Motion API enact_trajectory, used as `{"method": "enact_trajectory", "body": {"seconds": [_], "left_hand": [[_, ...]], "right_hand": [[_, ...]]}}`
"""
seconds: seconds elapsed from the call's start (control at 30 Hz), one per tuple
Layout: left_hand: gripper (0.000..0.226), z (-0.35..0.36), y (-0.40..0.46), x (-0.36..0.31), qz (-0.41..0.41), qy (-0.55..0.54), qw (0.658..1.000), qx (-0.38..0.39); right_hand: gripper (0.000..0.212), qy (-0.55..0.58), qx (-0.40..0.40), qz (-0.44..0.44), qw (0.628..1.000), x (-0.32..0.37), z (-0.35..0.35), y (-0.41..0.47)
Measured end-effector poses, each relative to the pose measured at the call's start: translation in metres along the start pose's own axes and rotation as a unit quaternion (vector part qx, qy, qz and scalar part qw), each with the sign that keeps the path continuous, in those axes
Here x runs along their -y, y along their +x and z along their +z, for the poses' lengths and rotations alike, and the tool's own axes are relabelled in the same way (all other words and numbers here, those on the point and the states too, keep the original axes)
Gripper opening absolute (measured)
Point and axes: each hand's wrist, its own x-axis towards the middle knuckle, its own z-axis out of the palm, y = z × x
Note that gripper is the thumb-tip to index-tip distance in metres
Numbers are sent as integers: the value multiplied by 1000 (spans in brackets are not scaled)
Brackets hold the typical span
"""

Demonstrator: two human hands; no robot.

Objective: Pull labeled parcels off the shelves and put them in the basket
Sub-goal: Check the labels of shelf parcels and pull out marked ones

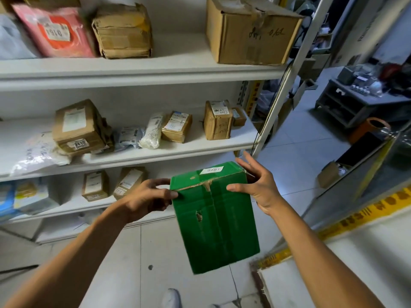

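A green cardboard box (216,218) with a small white label on its top hangs in the air in front of the shelves, above the tiled floor. My left hand (146,198) grips its upper left edge, thumb on the front face and fingers over the top. My right hand (255,183) holds the upper right corner, thumb pressed on the front and fingers spread behind the box. The box has a torn top seam and a small hole in its front. No basket is in view.
White shelves (142,72) carry labeled parcels: a brown box (81,127), a large carton (251,32), a pink mailer (55,30), small boxes (218,120) and white bags. A white surface with yellow tape (355,221) lies at the right. A grey rack (347,103) stands far right.
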Motion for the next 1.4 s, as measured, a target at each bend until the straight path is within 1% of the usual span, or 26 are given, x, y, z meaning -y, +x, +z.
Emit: {"method": "enact_trajectory", "body": {"seconds": [0.07,0.13,0.2,0.27,0.3,0.37,0.4,0.43,0.5,0.53,0.57,0.63,0.67,0.7,0.77,0.83,0.93,1.0,1.07,1.13,1.17,1.23,1.27,1.3,1.33,1.4], "left_hand": [[107,-1,-2,-9,-6,44,999,5],[95,-1,-5,-19,-1,72,997,13],[84,-2,-8,-29,42,92,995,16],[92,0,-12,-37,120,174,977,12],[100,3,-14,-40,159,247,956,-5],[113,10,-17,-44,208,376,901,-58],[116,15,-18,-48,229,421,875,-72],[118,19,-19,-51,250,456,850,-79],[119,21,-21,-55,288,497,814,-89],[119,19,-22,-56,305,509,800,-89],[120,17,-23,-55,327,525,781,-90],[123,11,-23,-51,377,567,727,-92],[122,9,-22,-48,398,579,706,-94],[121,6,-21,-45,412,580,697,-95],[117,3,-18,-38,433,579,685,-88],[113,1,-14,-29,454,590,662,-83],[111,-1,-9,-18,466,597,646,-97],[108,-5,-2,-10,451,588,662,-110],[104,-7,6,-4,421,543,716,-120],[101,-3,10,0,373,462,798,-104],[98,0,11,0,342,407,843,-87],[101,1,13,-2,260,250,932,-46],[104,0,14,-5,211,159,964,-33],[106,-4,16,-9,168,97,981,-25],[105,-10,19,-12,136,85,987,-12],[90,-22,20,-17,94,149,982,69]], "right_hand": [[133,5,3,-4,1000,3,1,4],[133,21,10,-14,1000,7,1,7],[124,24,45,-40,998,11,0,8],[116,34,74,-54,995,14,-3,8],[118,56,67,-52,995,15,-3,8],[120,135,12,-24,990,22,2,6],[112,174,-30,0,984,23,6,6],[97,203,-71,27,976,22,9,7],[66,223,-112,135,959,13,9,7],[66,227,-85,202,949,8,8,4],[77,241,-25,262,934,1,7,-1],[100,291,80,316,899,-9,6,-13],[103,306,102,313,893,-12,7,-17],[102,313,112,295,896,-14,6,-17],[101,329,119,244,904,-15,7,-18],[100,347,121,217,904,-12,6,-16],[89,320,106,178,925,-14,0,-11],[80,283,97,164,940,-18,-4,-9],[82,226,79,141,961,-19,-2,-8],[90,129,40,112,985,-21,-1,-4],[87,86,22,92,992,-22,-1,-1],[81,19,9,49,999,-25,-5,0],[83,-8,7,34,999,-26,-9,-1],[89,-28,11,24,999,-27,-13,-3],[95,-36,23,22,999,-26,-16,-5],[101,-39,65,33,997,-24,-21,-8]]}}
